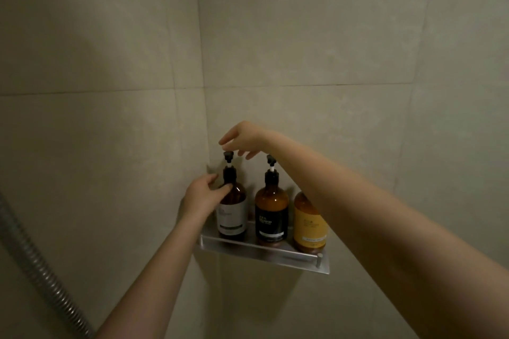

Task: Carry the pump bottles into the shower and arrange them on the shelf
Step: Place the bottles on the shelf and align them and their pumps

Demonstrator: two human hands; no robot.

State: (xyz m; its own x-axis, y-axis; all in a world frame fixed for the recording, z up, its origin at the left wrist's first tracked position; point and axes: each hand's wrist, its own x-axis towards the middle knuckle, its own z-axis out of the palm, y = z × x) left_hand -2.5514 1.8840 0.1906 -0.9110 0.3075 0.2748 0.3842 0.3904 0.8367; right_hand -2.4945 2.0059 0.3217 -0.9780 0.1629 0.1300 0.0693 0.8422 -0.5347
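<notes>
Dim, warm, soft shower corner

Light is low and yellowish, the tile wall [330, 36] darkening toward the frame's corners; the arms cast broad soft shadows on it; the shelf [264, 252] edge catches a faint sheen; tile lines bow at the edges; bottle labels blur beyond reading

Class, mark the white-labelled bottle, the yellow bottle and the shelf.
white-labelled bottle [232, 213]: head view, on its label.
yellow bottle [308, 224]: head view, on its body.
shelf [264, 252]: head view, on its front rail.
</notes>
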